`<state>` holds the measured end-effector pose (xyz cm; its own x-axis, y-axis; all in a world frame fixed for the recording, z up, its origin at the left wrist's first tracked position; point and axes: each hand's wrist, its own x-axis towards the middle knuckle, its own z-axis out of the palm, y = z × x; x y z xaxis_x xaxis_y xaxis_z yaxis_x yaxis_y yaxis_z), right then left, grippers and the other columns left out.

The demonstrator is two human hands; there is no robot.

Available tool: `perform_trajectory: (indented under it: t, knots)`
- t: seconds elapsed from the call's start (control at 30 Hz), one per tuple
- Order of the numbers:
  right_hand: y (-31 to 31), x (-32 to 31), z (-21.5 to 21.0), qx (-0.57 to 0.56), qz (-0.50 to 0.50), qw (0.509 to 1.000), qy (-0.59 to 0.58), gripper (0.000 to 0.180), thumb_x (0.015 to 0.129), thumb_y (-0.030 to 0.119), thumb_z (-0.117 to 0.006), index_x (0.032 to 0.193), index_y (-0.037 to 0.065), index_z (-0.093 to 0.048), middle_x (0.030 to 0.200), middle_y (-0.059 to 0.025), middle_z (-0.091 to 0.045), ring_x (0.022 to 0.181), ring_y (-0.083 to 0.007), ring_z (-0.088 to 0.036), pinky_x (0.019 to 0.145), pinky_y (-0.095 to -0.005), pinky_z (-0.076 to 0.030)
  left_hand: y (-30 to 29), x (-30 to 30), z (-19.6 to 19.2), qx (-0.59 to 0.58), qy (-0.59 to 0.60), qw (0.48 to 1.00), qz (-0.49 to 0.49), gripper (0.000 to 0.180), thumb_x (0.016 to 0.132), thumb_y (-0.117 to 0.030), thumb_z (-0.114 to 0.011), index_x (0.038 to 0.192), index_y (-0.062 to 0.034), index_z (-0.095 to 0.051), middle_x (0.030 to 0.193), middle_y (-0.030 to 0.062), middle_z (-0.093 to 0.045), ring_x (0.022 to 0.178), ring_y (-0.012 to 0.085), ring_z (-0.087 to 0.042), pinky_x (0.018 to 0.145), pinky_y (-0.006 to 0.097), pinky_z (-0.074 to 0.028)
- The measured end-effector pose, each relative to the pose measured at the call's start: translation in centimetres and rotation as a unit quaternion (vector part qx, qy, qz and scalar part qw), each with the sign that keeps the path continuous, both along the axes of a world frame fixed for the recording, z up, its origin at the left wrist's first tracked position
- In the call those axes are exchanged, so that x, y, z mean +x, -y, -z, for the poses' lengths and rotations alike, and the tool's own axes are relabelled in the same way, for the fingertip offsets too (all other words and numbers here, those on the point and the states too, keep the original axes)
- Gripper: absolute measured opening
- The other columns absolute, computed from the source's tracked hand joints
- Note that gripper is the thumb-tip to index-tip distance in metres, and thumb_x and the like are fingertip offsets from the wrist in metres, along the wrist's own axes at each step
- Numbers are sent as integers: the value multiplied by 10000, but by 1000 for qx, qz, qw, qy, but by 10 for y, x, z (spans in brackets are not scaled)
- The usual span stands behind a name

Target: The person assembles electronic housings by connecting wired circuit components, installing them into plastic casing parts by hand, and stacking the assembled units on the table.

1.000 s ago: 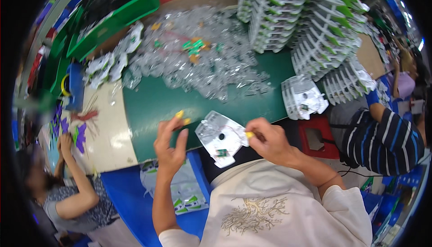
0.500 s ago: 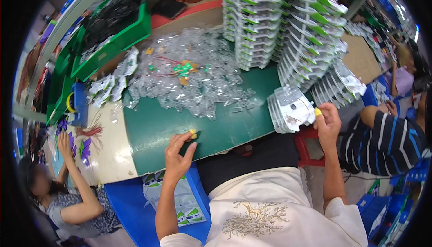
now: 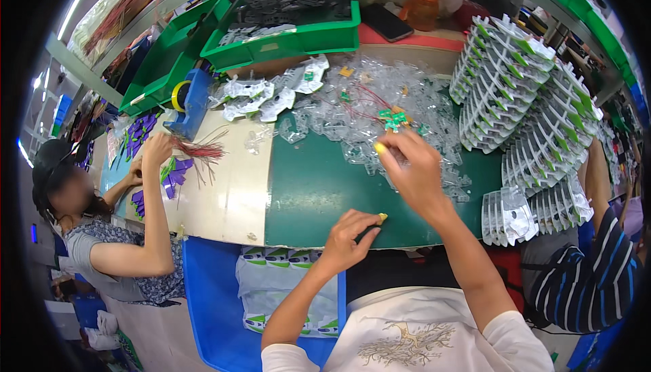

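Observation:
My right hand (image 3: 415,172) reaches over the heap of clear plastic parts (image 3: 366,151), its fingers just below a cluster of small green circuit boards (image 3: 393,119) with thin red wires. A yellow cover sits on one digit, held apart from the other fingers; I see nothing held. Low over the front of the green work mat (image 3: 305,189), my left hand (image 3: 347,242) has its index finger, tipped with a yellow cover, apart from the thumb. Nothing shows between them. White panel-like parts with green edges (image 3: 510,219) stand in a short row at the right.
Tall stacks of white-green parts (image 3: 542,121) rise at the right. Green bins (image 3: 298,46), a phone (image 3: 386,23) and an orange jar (image 3: 424,7) line the back. A blue tape dispenser (image 3: 193,104) stands left. A blue bin (image 3: 210,304) is below the edge. Co-workers (image 3: 129,236) sit on both sides.
My right hand has left the row of white parts and moved to the green circuit boards. The view has swung left, shifting the scene rightward; my left hand stays near the mat's front.

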<state>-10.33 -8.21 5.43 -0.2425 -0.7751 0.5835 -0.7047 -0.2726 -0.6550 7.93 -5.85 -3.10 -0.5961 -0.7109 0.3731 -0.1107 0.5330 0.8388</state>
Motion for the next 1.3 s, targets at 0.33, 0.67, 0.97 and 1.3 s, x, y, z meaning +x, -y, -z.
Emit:
perform_trajectory:
  t: [0.33, 0.67, 0.97, 1.3]
  knots:
    - [112, -7, 40, 77, 56, 983, -160, 121, 798, 130, -697, 899, 62, -694, 881, -115, -629, 860, -314, -637, 725, -425, -514, 1, 4, 2, -3, -47, 999, 12, 212, 806, 5, -707, 1017, 1, -696, 924, 122, -697, 823, 281, -635, 745, 375, -481]
    - [110, -45, -21, 59, -152, 893, 420, 98, 916, 69, -575, 987, 7, -605, 813, -29, -630, 685, -70, -543, 624, -219, -440, 3, 3, 0, -19, -31, 999, 17, 193, 790, -1, -737, 980, 0, -702, 897, 115, -703, 796, 267, -643, 716, 349, -473]
    - [20, -10, -3, 79, -122, 987, 75, 71, 899, 66, -598, 961, 37, -616, 895, -64, -648, 790, -164, -582, 740, -286, -443, 1, 9, -3, 155, -109, 979, -71, 142, 857, 27, -688, 999, 31, -692, 974, 125, -709, 884, 203, -668, 814, 302, -524]
    - [-88, -10, -7, 111, -168, 971, 132, 52, 887, 20, -645, 924, -15, -647, 857, -111, -660, 751, -209, -645, 652, -300, -494, 4, 14, -49, 259, -227, 927, -150, 254, 934, 10, -634, 1186, 40, -615, 1043, 64, -646, 946, 113, -610, 851, 244, -497]
